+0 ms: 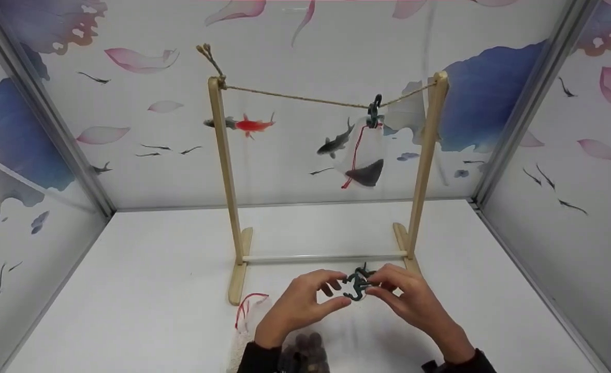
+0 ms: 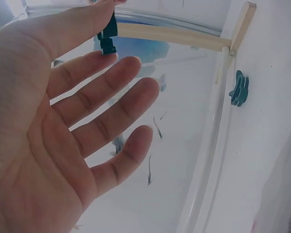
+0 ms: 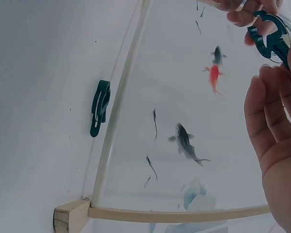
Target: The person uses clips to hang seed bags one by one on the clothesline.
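Observation:
Between my two hands is a dark green plastic clip [image 1: 356, 289], its curved jaws pointing left. My right hand [image 1: 414, 300] pinches the clip's handle end between thumb and fingers. From the other side, my left hand [image 1: 303, 300] has thumb and index finger on the jaw end, while its other fingers [image 2: 131, 104] stay spread and loosely bent. A second green clip [image 3: 101, 108] lies on the white table, just in front of the rack's white crossbar [image 1: 326, 257]. On the rope [image 1: 295, 97] a third clip [image 1: 373, 111] holds a sheer drawstring bag [image 1: 361, 147] with something dark in its bottom.
The wooden rack's posts [image 1: 224, 171] stand left and right beyond my hands. At the table's front left lies a pale bag with a red cord [image 1: 243, 305]. Beside it, partly under my left forearm, is a bag of dark round pieces [image 1: 310, 344]. Printed panels [image 1: 295, 155] enclose the table.

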`<action>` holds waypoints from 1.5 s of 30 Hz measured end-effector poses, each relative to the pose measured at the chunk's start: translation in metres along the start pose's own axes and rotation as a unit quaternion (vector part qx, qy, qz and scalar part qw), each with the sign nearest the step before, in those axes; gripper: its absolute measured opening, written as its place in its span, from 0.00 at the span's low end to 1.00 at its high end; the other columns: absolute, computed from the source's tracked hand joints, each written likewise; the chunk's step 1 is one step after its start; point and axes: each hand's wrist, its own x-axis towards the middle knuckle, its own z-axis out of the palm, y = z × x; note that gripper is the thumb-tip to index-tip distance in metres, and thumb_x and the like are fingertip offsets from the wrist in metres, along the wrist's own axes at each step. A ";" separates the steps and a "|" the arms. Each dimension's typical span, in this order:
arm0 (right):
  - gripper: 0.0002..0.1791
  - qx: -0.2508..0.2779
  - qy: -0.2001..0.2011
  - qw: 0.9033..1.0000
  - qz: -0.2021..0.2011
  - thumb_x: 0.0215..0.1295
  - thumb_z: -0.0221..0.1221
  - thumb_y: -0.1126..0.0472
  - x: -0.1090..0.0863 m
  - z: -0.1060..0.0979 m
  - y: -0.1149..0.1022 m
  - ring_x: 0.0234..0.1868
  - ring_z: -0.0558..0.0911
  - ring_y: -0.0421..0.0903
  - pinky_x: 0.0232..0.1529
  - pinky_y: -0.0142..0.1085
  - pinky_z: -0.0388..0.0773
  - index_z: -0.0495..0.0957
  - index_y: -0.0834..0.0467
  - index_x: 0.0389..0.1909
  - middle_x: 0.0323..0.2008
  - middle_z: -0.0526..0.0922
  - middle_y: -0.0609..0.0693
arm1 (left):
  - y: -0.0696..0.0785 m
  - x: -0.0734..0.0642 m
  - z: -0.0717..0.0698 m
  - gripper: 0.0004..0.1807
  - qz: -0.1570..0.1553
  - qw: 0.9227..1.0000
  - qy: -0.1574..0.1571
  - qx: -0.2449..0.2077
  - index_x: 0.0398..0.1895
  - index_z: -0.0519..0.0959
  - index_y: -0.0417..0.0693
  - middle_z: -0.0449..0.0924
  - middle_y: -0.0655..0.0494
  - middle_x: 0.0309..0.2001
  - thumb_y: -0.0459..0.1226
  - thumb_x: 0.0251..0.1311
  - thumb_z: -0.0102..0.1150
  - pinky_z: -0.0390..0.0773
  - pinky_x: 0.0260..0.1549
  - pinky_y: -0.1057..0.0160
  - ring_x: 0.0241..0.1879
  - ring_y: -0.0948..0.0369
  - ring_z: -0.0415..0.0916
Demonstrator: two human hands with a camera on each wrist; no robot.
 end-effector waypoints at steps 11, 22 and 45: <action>0.17 -0.021 0.028 0.999 -0.028 0.55 0.72 0.73 -0.002 -0.001 0.005 0.27 0.79 0.35 0.28 0.23 0.76 0.84 0.50 0.40 0.34 0.82 0.42 | -0.003 -0.010 -0.022 0.26 -0.083 0.996 0.012 0.016 0.62 0.79 0.49 0.84 0.57 0.46 0.53 0.68 0.63 0.80 0.41 0.62 0.39 0.64 0.82; 0.13 -0.017 0.012 1.000 -0.012 0.59 0.71 0.68 0.000 -0.003 0.004 0.28 0.79 0.33 0.28 0.24 0.76 0.84 0.48 0.40 0.35 0.81 0.37 | -0.019 -0.024 -0.039 0.25 -0.158 0.985 0.021 0.071 0.58 0.80 0.42 0.85 0.49 0.43 0.50 0.67 0.64 0.80 0.37 0.54 0.37 0.53 0.83; 0.15 -0.024 0.010 0.999 -0.019 0.56 0.72 0.70 -0.003 0.003 0.009 0.26 0.77 0.34 0.26 0.23 0.75 0.83 0.49 0.38 0.32 0.80 0.40 | -0.025 -0.038 -0.038 0.19 -0.353 0.928 -0.100 0.070 0.38 0.82 0.37 0.80 0.53 0.28 0.35 0.43 0.78 0.76 0.20 0.59 0.20 0.57 0.78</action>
